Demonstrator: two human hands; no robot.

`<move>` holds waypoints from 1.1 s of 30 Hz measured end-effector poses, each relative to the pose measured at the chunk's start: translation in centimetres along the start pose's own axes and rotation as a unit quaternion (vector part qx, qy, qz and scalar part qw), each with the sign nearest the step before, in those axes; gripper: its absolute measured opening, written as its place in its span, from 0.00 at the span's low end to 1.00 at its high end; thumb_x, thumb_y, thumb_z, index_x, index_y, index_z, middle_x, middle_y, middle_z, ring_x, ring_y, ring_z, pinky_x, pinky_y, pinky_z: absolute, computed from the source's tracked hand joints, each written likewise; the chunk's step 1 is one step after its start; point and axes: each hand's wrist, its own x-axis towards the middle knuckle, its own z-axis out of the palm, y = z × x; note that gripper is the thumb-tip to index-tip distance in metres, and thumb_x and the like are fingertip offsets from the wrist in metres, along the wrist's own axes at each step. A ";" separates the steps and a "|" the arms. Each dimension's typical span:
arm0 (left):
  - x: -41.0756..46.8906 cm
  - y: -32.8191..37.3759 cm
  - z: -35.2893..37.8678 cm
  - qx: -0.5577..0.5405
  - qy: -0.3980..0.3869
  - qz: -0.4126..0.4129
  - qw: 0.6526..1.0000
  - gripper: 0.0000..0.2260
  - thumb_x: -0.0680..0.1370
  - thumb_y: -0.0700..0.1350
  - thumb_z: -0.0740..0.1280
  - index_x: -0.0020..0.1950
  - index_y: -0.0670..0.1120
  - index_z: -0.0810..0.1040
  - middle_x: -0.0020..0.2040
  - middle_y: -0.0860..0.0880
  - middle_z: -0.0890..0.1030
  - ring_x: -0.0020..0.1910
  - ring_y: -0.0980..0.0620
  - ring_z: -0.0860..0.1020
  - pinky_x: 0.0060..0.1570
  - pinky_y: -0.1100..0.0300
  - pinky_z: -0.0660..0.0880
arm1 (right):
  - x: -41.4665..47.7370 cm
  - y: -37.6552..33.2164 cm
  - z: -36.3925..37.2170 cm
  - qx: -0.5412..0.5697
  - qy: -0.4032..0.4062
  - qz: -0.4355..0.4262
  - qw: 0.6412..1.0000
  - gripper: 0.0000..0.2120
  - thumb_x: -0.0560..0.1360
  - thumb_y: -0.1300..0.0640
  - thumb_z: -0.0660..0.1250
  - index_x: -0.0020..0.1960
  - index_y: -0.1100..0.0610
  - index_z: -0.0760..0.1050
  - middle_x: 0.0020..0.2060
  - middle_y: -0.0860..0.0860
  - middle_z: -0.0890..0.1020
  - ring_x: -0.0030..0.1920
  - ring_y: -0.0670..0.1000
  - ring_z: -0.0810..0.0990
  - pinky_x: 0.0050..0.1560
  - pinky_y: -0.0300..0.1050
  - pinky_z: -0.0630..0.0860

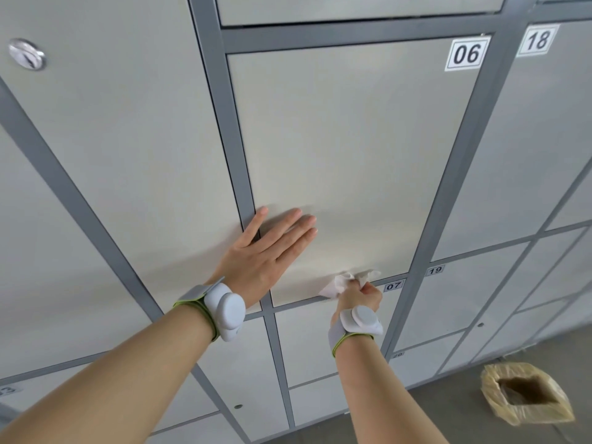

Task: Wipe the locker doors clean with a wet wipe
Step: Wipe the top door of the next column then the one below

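Observation:
A pale grey locker door labelled 06 [352, 149] fills the middle of the view, framed by dark grey bars. My left hand [266, 251] lies flat with straight fingers on the door's lower left part, thumb across the frame bar. My right hand [360, 296] grips a crumpled white wet wipe [339, 283] and holds it against the door's bottom edge, just above the door labelled 07 [323, 341]. Both wrists wear white bands.
More locker doors surround it: 18 [544, 129] at the right, 19 [461, 299] below it, and a large door with a round lock [27, 54] at the left. A bin lined with a yellowish bag [525, 392] stands on the grey floor at lower right.

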 end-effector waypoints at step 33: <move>7.8 8.3 -0.4 -0.057 -0.061 -0.026 0.996 0.29 0.83 0.47 0.58 0.83 0.43 0.53 0.83 0.47 0.54 0.81 0.46 0.53 0.78 0.38 0.51 | 8.3 -7.8 -5.8 -0.041 -0.076 -0.070 0.994 0.10 0.79 0.61 0.63 0.40 0.60 0.78 0.36 0.53 0.82 0.38 0.55 0.81 0.36 0.40 0.72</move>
